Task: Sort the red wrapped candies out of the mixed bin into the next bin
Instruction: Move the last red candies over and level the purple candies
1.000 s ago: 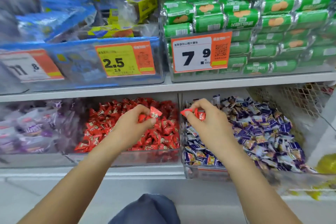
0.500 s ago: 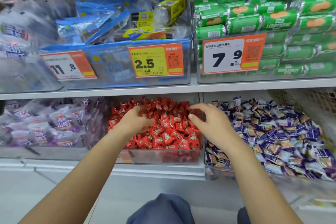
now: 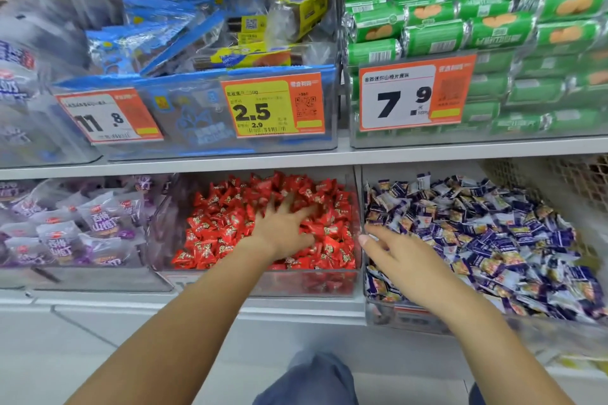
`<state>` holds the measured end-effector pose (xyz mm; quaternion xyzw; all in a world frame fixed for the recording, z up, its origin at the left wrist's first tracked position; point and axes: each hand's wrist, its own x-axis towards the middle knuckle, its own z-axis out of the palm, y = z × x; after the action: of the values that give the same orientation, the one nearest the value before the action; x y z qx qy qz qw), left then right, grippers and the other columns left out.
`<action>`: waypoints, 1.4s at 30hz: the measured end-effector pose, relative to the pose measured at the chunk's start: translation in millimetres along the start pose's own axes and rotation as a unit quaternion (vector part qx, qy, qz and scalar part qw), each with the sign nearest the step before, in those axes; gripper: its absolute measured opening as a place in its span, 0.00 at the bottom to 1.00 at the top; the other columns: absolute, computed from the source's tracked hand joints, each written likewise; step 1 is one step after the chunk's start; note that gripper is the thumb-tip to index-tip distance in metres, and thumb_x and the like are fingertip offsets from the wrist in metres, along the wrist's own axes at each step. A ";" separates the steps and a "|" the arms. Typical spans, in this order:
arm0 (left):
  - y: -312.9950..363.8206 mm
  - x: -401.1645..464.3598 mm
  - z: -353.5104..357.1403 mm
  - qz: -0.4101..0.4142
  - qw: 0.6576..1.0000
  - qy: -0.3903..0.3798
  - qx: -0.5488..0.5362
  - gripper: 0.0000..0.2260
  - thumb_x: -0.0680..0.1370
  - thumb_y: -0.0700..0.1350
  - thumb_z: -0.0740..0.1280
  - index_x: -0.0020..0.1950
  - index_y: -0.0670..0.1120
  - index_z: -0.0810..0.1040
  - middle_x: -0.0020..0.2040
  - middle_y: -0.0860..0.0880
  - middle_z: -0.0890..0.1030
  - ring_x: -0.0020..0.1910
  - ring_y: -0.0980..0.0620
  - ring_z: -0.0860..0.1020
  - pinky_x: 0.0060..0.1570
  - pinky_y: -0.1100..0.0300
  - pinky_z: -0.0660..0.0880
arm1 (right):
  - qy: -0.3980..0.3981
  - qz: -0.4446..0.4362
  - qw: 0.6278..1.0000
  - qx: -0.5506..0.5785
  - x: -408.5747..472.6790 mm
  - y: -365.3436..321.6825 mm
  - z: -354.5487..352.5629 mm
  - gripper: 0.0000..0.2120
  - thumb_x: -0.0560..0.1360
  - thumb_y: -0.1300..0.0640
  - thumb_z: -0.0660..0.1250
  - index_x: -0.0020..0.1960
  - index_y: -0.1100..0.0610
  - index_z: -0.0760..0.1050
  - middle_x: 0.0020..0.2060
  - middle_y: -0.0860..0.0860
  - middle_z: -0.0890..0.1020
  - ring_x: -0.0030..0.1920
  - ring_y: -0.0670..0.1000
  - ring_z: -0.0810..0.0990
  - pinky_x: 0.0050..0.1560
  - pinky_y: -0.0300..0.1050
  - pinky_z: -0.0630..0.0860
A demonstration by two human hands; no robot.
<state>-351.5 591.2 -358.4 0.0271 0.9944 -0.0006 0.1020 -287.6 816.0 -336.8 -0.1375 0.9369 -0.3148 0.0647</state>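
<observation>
The left hand (image 3: 283,227) lies flat, fingers spread and straight, palm down on the heap of red foil-wrapped candies (image 3: 230,223) that fills the clear plastic bin in the middle of the lower shelf (image 3: 316,283); it presses on the pile and pinches nothing. The right hand (image 3: 399,255) hovers just over the left front corner of the neighbouring clear plastic bin to the right (image 3: 394,316), fingers loosely extended and slightly apart, palm down, with no candy between them. That right bin holds a mound of blue-and-white wrapped candies with orange print (image 3: 487,233); no red wrapper can be made out among them at this moment, though blur hides detail toward the right edge. The two bins stand side by side, walls touching. On the white metal shelf above (image 3: 329,154), a yellow-and-orange price tag reading 2.5 (image 3: 273,105) and a white-and-orange price tag reading 7.9 (image 3: 416,94) hang on the upper bins.
</observation>
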 end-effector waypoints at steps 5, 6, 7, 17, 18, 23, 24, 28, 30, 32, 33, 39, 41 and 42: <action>-55.5 8.5 -13.9 -0.052 0.998 0.006 -0.018 0.30 0.74 0.68 0.58 0.74 0.66 0.51 0.78 0.51 0.44 0.76 0.39 0.45 0.73 0.42 0.48 | -0.019 -0.002 0.999 0.030 -5.6 6.2 -16.3 0.20 0.78 0.40 0.55 0.67 0.44 0.71 0.54 0.44 0.81 0.51 0.43 0.78 0.52 0.41 0.72; -58.9 9.6 -16.2 -0.043 0.999 0.015 -0.026 0.31 0.73 0.70 0.57 0.74 0.66 0.54 0.78 0.50 0.45 0.76 0.40 0.45 0.74 0.43 0.48 | -0.012 0.004 0.999 0.039 -6.5 12.0 -22.8 0.18 0.78 0.42 0.57 0.66 0.44 0.72 0.51 0.43 0.80 0.48 0.42 0.78 0.49 0.41 0.73; -55.3 9.2 -18.9 -0.033 0.999 0.026 -0.032 0.30 0.72 0.71 0.57 0.73 0.65 0.58 0.78 0.47 0.47 0.76 0.41 0.46 0.74 0.44 0.50 | 0.007 0.017 0.999 0.044 -7.3 19.9 -31.0 0.17 0.78 0.43 0.58 0.65 0.45 0.73 0.50 0.43 0.80 0.45 0.41 0.78 0.47 0.40 0.73; 115.9 -36.9 -22.4 0.053 0.890 0.099 -0.443 0.27 0.79 0.51 0.61 0.76 0.47 0.57 0.72 0.47 0.67 0.68 0.48 0.68 0.60 0.60 0.64 | 0.050 0.057 0.990 -0.116 -31.2 62.2 -58.1 0.17 0.79 0.44 0.59 0.66 0.45 0.72 0.58 0.43 0.79 0.56 0.46 0.76 0.55 0.46 0.75; 119.7 -36.9 -14.9 0.041 0.881 0.104 -0.460 0.28 0.80 0.48 0.60 0.77 0.48 0.52 0.73 0.46 0.65 0.69 0.47 0.67 0.63 0.59 0.64 | 0.039 0.031 0.991 -0.125 -31.4 61.4 -53.9 0.17 0.79 0.44 0.58 0.66 0.43 0.71 0.61 0.42 0.77 0.60 0.45 0.74 0.57 0.46 0.73; 108.6 -27.9 -6.7 0.050 0.814 0.072 -0.574 0.31 0.78 0.38 0.60 0.78 0.51 0.52 0.76 0.53 0.58 0.74 0.56 0.58 0.72 0.59 0.54 | -0.030 -0.149 0.970 -0.188 -3.5 46.4 -24.1 0.15 0.79 0.50 0.58 0.63 0.51 0.76 0.61 0.48 0.77 0.63 0.50 0.70 0.64 0.50 0.68; 106.2 -27.5 -7.9 0.054 0.807 0.066 -0.584 0.32 0.77 0.37 0.61 0.78 0.51 0.54 0.76 0.53 0.60 0.73 0.56 0.60 0.73 0.56 0.56 | -0.060 -0.180 0.958 -0.216 7.1 43.7 -15.6 0.16 0.79 0.50 0.57 0.59 0.53 0.78 0.57 0.51 0.79 0.61 0.52 0.73 0.63 0.52 0.70; 102.1 -28.8 -7.1 0.097 0.824 0.076 -0.553 0.32 0.70 0.46 0.60 0.74 0.58 0.60 0.68 0.58 0.70 0.66 0.62 0.68 0.67 0.62 0.64 | -0.161 -0.248 0.873 -0.388 47.2 52.5 5.8 0.22 0.78 0.48 0.49 0.52 0.55 0.79 0.50 0.54 0.81 0.58 0.56 0.75 0.68 0.62 0.60; 97.3 -28.4 -8.7 0.124 0.830 0.079 -0.538 0.27 0.68 0.45 0.59 0.63 0.69 0.65 0.58 0.66 0.74 0.57 0.72 0.71 0.56 0.77 0.64 | -0.208 -0.236 0.821 -0.477 60.0 63.3 -3.8 0.22 0.79 0.44 0.50 0.57 0.53 0.78 0.54 0.53 0.80 0.62 0.57 0.72 0.70 0.62 0.53; 95.9 -27.3 -12.3 0.135 0.840 0.082 -0.520 0.23 0.69 0.44 0.60 0.53 0.72 0.64 0.52 0.70 0.72 0.51 0.78 0.69 0.46 0.82 0.62 | -0.231 -0.208 0.787 -0.533 64.8 78.3 -23.4 0.24 0.78 0.40 0.50 0.60 0.51 0.76 0.56 0.52 0.78 0.63 0.56 0.70 0.70 0.61 0.53; 94.9 -27.0 -12.9 0.137 0.845 0.084 -0.510 0.23 0.71 0.42 0.61 0.52 0.72 0.64 0.51 0.70 0.72 0.51 0.77 0.69 0.45 0.82 0.63 | -0.229 -0.197 0.791 -0.532 64.0 84.8 -33.2 0.24 0.78 0.38 0.50 0.61 0.51 0.75 0.56 0.52 0.78 0.63 0.56 0.70 0.70 0.61 0.55; 95.7 -30.1 -13.4 0.143 0.862 0.093 -0.478 0.22 0.76 0.40 0.61 0.66 0.58 0.64 0.59 0.58 0.74 0.56 0.57 0.73 0.51 0.60 0.68 | -0.119 -0.138 0.834 -0.521 36.4 132.8 -96.3 0.28 0.78 0.34 0.45 0.59 0.45 0.78 0.55 0.49 0.81 0.57 0.53 0.79 0.62 0.54 0.71; 96.0 -30.7 -13.0 0.138 0.865 0.098 -0.472 0.24 0.76 0.40 0.61 0.69 0.56 0.62 0.63 0.55 0.73 0.59 0.55 0.72 0.56 0.57 0.69 | -0.111 -0.103 0.843 -0.516 19.3 147.1 -112.0 0.27 0.79 0.35 0.44 0.65 0.42 0.74 0.60 0.48 0.80 0.60 0.52 0.78 0.61 0.51 0.72; 96.5 -30.6 -12.9 0.136 0.867 0.099 -0.469 0.25 0.76 0.39 0.61 0.70 0.56 0.61 0.64 0.55 0.73 0.61 0.54 0.72 0.58 0.56 0.68 | -0.103 -0.095 0.846 -0.515 11.3 154.6 -116.8 0.26 0.79 0.36 0.44 0.67 0.42 0.72 0.62 0.48 0.79 0.62 0.52 0.77 0.61 0.51 0.72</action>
<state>-319.0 686.0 -339.2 0.1108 0.8690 0.4822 0.0027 -356.1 997.6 -338.5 -0.2709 0.9347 0.2245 0.0500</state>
